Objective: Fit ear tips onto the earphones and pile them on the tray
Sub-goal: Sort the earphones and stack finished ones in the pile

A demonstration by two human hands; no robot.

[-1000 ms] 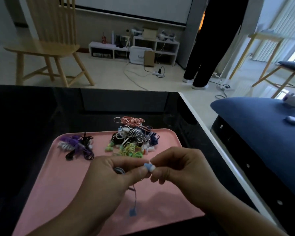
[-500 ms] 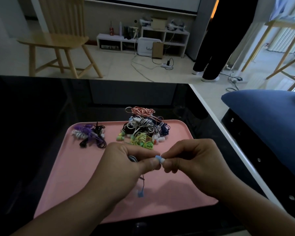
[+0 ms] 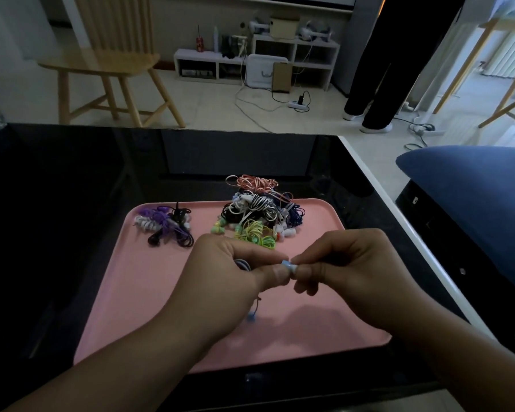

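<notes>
Both hands (image 3: pixel 286 270) pinching blue earbud (image 3: pixel 286 264) above pink tray (image 3: pixel 137 289)

earbud (image 3: pixel 286 264) mostly hidden by fingertips (image 3: pixel 281 273)

Both of your forearms reach in from the bottom of the view and angle toward each other, meeting at the fingertips in the middle. Your left hand (image 3: pixel 226 272) shows its back to the camera, knuckles up, fingers curled inward, with the thumb stretched out to the right and pressed against the index finger in a pinch. Your right hand (image 3: pixel 342 263) faces it, also back upward, fingers bent tightly at the knuckles, thumb and index fingertip pinched together. The two pinches touch tip to tip. Both wrists are held nearly straight, and both arms are bare.
</notes>
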